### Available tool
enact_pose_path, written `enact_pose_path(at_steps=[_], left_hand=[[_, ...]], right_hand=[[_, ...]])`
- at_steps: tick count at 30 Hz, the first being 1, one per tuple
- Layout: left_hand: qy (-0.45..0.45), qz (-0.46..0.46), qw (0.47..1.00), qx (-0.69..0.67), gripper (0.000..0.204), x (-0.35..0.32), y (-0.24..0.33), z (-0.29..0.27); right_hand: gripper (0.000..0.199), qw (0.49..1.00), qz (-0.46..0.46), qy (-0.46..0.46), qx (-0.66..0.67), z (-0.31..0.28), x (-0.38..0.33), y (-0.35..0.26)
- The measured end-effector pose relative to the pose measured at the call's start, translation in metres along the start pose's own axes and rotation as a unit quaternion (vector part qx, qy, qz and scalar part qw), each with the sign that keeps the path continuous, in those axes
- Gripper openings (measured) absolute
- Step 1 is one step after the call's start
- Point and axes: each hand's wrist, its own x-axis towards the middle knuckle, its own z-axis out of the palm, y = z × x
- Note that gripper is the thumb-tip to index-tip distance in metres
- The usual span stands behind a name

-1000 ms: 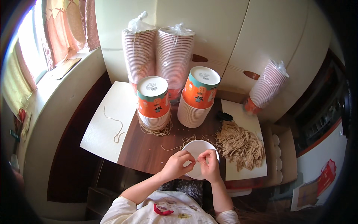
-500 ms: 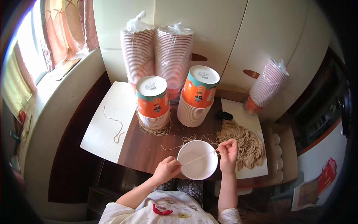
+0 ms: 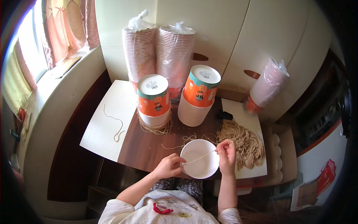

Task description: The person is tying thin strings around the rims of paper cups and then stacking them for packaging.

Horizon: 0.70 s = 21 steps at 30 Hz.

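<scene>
A thin tan string (image 3: 198,158) runs taut and slantwise over the mouth of a white paper tub (image 3: 199,170), which stands at the table's front edge with its open top toward me. My left hand (image 3: 168,166) pinches the lower end of the string by the tub's left rim. Beside the right rim, my right hand (image 3: 226,152) is closed on the other end, slightly higher. To its right lies a large bundle of tan strings (image 3: 244,143). More loose string (image 3: 188,139) curls on the table behind the tub.
Two upside-down stacks of orange-printed paper tubs (image 3: 153,102) (image 3: 201,91) stand on the brown table (image 3: 138,149), the left one amid string coils. Tall bagged tub stacks (image 3: 140,52) rise behind. A black object (image 3: 225,115) lies near the bundle. An open cardboard box (image 3: 289,155) sits at right.
The tub has shifted slightly right. My left hand has come slightly up and right, its fingers now at the tub's rim, while the string stays stretched between both hands.
</scene>
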Motion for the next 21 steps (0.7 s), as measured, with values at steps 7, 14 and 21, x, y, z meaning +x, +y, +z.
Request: enact_pose_path(at_steps=[7,14,21], left_hand=[[-0.037,0.029,0.999,-0.015,0.01,0.004,-0.005,0.001],[-0.055,0.024,0.998,-0.032,0.009,0.001,-0.013,0.001],[-0.06,0.064,0.996,-0.02,0.01,0.001,-0.022,0.005]], right_hand=[[0.012,1.0,-0.014,0.013,0.009,-0.006,0.007,0.008],[0.014,0.998,-0.018,0.046,0.028,-0.009,0.009,0.011],[0.012,0.999,-0.021,0.025,0.027,-0.012,0.004,0.004]])
